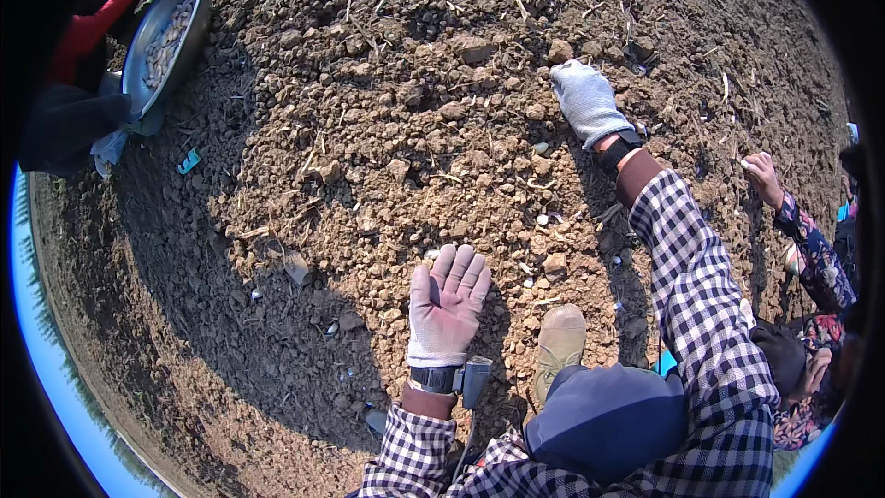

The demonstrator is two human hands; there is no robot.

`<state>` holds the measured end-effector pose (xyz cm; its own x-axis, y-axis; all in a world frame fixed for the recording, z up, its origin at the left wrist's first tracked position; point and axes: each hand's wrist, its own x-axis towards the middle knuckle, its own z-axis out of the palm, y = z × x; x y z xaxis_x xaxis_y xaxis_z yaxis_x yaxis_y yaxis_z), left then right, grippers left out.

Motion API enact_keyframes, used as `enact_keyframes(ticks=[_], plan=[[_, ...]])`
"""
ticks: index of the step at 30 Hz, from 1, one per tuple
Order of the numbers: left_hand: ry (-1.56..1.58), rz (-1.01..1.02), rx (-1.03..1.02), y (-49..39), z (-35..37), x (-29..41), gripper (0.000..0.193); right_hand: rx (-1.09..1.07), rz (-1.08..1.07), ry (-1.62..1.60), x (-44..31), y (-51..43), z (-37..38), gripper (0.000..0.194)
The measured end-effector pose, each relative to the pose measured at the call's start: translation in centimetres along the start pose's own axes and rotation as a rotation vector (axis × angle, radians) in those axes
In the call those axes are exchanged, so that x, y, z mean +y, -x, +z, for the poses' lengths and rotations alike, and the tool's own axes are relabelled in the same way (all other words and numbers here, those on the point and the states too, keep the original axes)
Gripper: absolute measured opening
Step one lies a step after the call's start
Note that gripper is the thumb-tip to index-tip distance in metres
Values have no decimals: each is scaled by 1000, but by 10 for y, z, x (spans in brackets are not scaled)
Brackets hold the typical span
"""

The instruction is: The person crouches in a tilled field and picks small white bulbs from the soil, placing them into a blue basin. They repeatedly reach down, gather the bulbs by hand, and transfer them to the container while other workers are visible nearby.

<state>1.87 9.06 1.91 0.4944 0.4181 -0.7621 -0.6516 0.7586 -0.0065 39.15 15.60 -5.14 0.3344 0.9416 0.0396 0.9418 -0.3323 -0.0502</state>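
Observation:
My left hand (448, 311), in a pale knitted glove with a dusty palm, is turned palm up with its fingers extended and nothing on it. A pale clove (432, 254) lies on the soil just beyond its fingertips. Farther out to the right, my right hand (588, 102), also gloved, is lowered to the loose brown soil (415, 117). Its fingers are curled under, and whether they hold anything is hidden. Between the hands, a greenish-white clove (540, 148) and a white clove (543, 220), both garlic-like, rest on the clods.
At the upper left, a metal basin (200, 7) holds many garlic-like cloves (166, 41) beside a person's red sleeve (110, 10). At right, another person's hand (764, 176) pinches something white. My shoe (561, 342) is on the soil; a turquoise object (189, 160) lies at left.

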Motion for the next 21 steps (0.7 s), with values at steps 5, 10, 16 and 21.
enact_keyframes(ticks=[5, 10, 16, 21], plan=[[26, 0, -49, 0, -2, 5, 54, -109, 33, 69, -10, -4, -9, 15], [-14, 26, -77, 6, -1, 18, 54, 25, 99, -293, 3, 14, -35, 17], [-30, 36, -161, 12, 2, 37, 51, 482, 277, -316, 64, 146, -89, 18], [-63, 33, -175, 11, 17, 39, 51, 557, 706, 94, 151, 339, -159, 23]])
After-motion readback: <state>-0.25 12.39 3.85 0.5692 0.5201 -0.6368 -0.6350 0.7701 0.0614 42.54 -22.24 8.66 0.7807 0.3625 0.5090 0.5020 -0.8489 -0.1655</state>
